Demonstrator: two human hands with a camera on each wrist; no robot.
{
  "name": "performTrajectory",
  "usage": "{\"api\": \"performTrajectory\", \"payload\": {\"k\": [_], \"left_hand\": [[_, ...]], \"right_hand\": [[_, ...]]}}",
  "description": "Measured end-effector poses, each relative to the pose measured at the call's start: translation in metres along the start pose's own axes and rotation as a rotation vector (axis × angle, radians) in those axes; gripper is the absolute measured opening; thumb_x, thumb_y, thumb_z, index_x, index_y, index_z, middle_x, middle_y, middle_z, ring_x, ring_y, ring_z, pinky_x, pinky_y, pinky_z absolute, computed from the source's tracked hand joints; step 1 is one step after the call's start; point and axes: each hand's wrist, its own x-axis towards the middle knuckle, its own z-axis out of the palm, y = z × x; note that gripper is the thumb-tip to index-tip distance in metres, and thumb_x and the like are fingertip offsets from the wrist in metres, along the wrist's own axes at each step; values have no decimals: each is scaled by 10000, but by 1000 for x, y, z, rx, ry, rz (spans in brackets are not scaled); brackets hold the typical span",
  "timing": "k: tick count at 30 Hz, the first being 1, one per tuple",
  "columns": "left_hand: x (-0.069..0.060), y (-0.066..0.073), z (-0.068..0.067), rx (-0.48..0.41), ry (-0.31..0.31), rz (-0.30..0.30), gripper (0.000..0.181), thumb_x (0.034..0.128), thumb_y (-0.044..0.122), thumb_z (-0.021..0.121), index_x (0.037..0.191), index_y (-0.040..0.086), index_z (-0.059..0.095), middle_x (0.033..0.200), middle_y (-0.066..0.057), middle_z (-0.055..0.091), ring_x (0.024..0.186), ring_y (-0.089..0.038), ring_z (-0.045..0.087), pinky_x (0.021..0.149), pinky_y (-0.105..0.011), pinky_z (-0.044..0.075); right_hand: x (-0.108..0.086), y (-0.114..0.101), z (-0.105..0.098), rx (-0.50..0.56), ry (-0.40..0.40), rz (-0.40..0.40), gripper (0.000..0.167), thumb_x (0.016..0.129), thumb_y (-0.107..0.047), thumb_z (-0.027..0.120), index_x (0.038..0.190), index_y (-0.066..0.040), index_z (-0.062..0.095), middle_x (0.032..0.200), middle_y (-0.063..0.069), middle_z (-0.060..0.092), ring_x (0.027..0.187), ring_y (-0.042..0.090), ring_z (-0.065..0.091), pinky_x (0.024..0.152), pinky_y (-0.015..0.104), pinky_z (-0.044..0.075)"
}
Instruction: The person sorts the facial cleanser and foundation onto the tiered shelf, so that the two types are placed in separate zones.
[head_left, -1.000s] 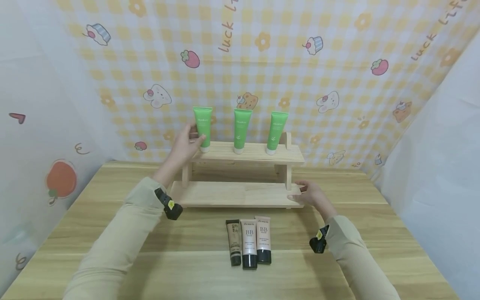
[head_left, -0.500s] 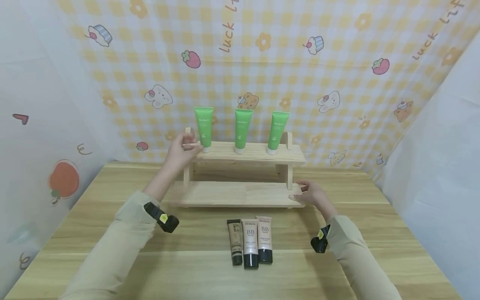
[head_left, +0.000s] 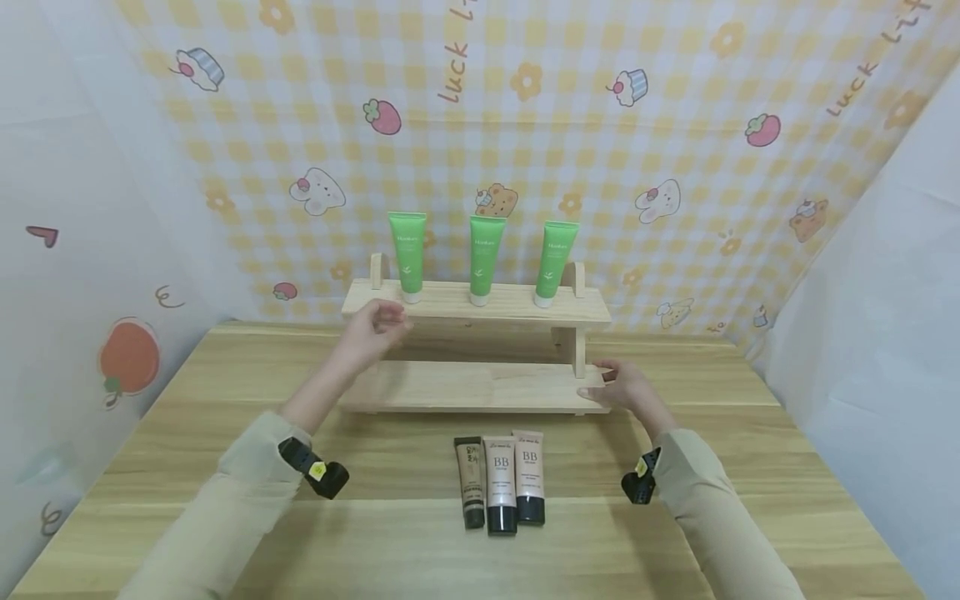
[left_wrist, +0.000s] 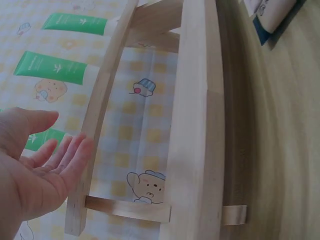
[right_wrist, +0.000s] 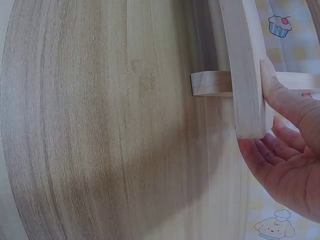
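Three green tubes stand upright on the upper board of a two-tier wooden shelf (head_left: 450,387): a left tube (head_left: 408,254), a middle tube (head_left: 486,257) and a right tube (head_left: 556,260). My left hand (head_left: 372,335) is in front of the upper board's left end, below the left tube. In the left wrist view its fingers are loosely bent and hold nothing. With thumb on top and fingers at the end and beneath, my right hand (head_left: 628,392) grips the right end of the lower board (right_wrist: 250,95).
In front of the shelf on the wooden table (head_left: 375,542) lie three cosmetic tubes: a brown tube (head_left: 470,479) and two pink BB cream tubes, one in the middle (head_left: 500,475) and one at right (head_left: 529,471). A checked cloth (head_left: 450,167) hangs behind the shelf.
My left hand has let go of the left green tube and moved down and toward me. The tube stays standing on the upper board. My right hand keeps its place.
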Motion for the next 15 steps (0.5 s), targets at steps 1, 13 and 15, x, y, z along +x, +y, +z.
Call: {"api": "performTrajectory", "payload": {"k": [1, 13, 15], "left_hand": [[-1, -1, 2, 9, -22, -6, 474, 906, 159, 546, 1294, -44, 365, 1267, -223, 487, 1098, -337, 535, 915, -387, 508], [-21, -15, 24, 66, -201, -8, 425, 918, 150, 524, 1248, -84, 394, 1201, -265, 516, 1036, -346, 582, 843, -343, 545], [-24, -18, 29, 81, -230, -11, 414, 918, 146, 523, 1233, -96, 407, 1175, -269, 533, 997, -335, 603, 815, -345, 553]], "right_hand": [[0, 0, 0, -1, 1, 2, 712, 781, -279, 717, 1360, -33, 385, 1289, 310, 445, 1153, 417, 475, 961, 455, 451], [0, 0, -1, 3, -9, 17, 727, 781, -288, 716, 1371, -38, 370, 1302, 305, 430, 1165, 415, 461, 970, 460, 441], [0, -1, -1, 0, -10, 14, 727, 782, -285, 715, 1370, -34, 369, 1296, 305, 436, 1156, 413, 469, 963, 458, 447]]}}
